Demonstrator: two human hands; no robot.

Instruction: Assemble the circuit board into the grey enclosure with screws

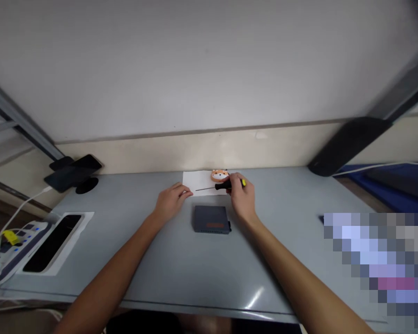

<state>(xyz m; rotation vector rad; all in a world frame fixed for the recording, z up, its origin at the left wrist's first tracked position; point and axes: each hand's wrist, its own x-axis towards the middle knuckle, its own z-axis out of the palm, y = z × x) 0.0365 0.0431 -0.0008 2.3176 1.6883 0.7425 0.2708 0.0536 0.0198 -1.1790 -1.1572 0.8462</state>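
Just one screwdriver [223, 185] — in right hand [243, 197]; one box [211, 217] nearby.

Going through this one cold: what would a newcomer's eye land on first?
Probably the black-handled screwdriver in the right hand, its thin shaft pointing left against the white paper. Just beyond it shows an orange-and-white item with an animal face. Nearer the viewer, a dark flat box lies on the grey desk.
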